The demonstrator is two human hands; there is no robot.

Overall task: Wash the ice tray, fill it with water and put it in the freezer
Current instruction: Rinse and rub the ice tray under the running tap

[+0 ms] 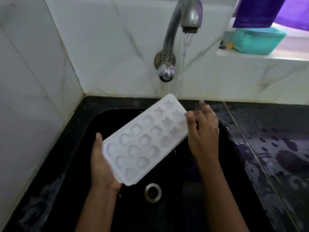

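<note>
Head view: a white tray (143, 141) is held in the air over a black sink (167, 215). It lies slantwise, its near end to the lower left and its far end to the upper right, with the open cells facing up. The near cells are heart-shaped and the far ones star-shaped. Whether any water stands in them cannot be told.

The left hand (102, 164) carries the near end. Its palm and fingers are under the tray and its thumb is curled up along the left edge. The right hand (204, 136) pinches the far right edge, thumb on top of the rim and lower fingers bent beneath it. Its forefinger sticks out straight, clear of the tray.

A steel tap (177, 30) curves out from the tiled wall (100, 47) above. It is running, and the stream (184, 47) comes down at the tray's far corner. Whether it lands on the corner or just behind it is not clear. The tap's knob (166, 74) sits below the spout's base.

A round metal drain (153, 192) shows in the sink floor just under the tray's near end. The dark desk (275, 131) to the right of the sink is wet, with drops and puddles. On a ledge (259, 62) at the upper right stands a teal tub (257, 41), and a purple cloth (255, 12) hangs above it.
</note>
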